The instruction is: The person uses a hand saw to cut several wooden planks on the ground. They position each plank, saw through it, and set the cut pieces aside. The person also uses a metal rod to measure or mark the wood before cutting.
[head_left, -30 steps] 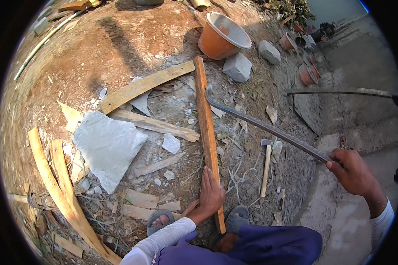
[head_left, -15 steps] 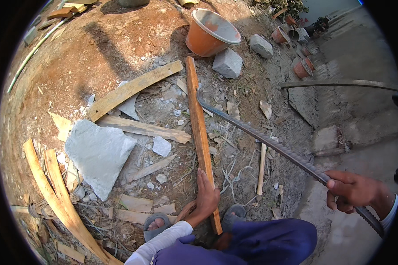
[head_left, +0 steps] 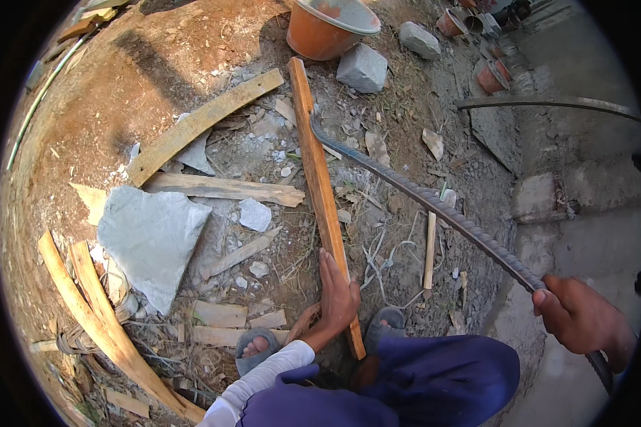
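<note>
A long reddish-brown wooden batten (head_left: 313, 167) runs away from me along the ground, from between my feet toward the bucket. My left hand (head_left: 337, 295) grips its near part, with the fingers along the left side. In my right hand (head_left: 584, 313), a ribbed steel bar (head_left: 434, 203) is held near its rear end, fingers wrapped around it. The bar slants left and away from me, and its bent tip lies against the batten's right side near the far end. Whether the tip is hooked on anything there I cannot tell.
An orange bucket (head_left: 324, 35) and a grey stone block (head_left: 362, 68) stand beyond the batten. A broad flat stone (head_left: 149, 238) and a yellowish plank (head_left: 206, 124) lie on the left, with split wood (head_left: 96, 306) nearer me. At right runs a concrete surface (head_left: 591, 263).
The view has tilted, so the far objects sit higher in it. My right hand has turned over the bar, its back now more upward. My left hand still grips the batten.
</note>
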Demonstrator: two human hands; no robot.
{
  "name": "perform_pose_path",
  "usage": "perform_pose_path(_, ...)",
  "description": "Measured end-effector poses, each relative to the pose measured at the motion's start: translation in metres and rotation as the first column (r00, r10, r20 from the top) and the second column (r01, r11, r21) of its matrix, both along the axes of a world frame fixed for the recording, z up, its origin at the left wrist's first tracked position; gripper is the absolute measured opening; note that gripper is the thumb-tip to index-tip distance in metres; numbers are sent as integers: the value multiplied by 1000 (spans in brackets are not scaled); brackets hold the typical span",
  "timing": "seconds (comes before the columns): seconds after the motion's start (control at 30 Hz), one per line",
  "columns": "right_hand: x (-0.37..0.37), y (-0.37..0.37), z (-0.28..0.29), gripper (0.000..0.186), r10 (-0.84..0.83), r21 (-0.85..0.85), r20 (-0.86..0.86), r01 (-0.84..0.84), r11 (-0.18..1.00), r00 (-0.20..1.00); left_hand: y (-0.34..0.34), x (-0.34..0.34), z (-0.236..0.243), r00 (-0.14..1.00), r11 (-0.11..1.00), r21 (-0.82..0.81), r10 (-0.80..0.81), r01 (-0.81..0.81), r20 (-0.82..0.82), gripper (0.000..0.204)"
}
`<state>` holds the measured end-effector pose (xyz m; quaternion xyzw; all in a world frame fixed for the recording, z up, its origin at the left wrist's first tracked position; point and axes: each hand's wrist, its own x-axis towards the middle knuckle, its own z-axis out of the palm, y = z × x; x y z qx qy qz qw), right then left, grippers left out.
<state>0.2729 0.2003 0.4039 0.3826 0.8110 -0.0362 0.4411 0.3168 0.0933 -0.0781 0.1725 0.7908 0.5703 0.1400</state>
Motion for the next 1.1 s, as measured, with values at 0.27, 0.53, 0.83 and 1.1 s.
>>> perform_pose_path(0.27, -3, -6, -6, 49, 6, 73, 134, -16, 997, 991, -2, -1, 1, 1000, 1000, -15, 11, -11, 27, 87)
perform_pose_path(0.53, 5, -8, -19, 46, 21, 68, 193, -35, 997, 981, 2, 1, -7, 1000, 999, -37, 8, -7, 30, 88)
perform_pose_path(0.83, 10, -7, -29, 43, -7, -35, 212, 15, 999, 977, 4, 0, -8, 997, 1000, 4, 20, -21, 70, 87)
perform_pose_path(1.1, 24, -1, -41, 40, -19, -83, 236, 40, 996, 972, 6, 2, -11, 999, 999, -34, 1, 1, 37, 85)
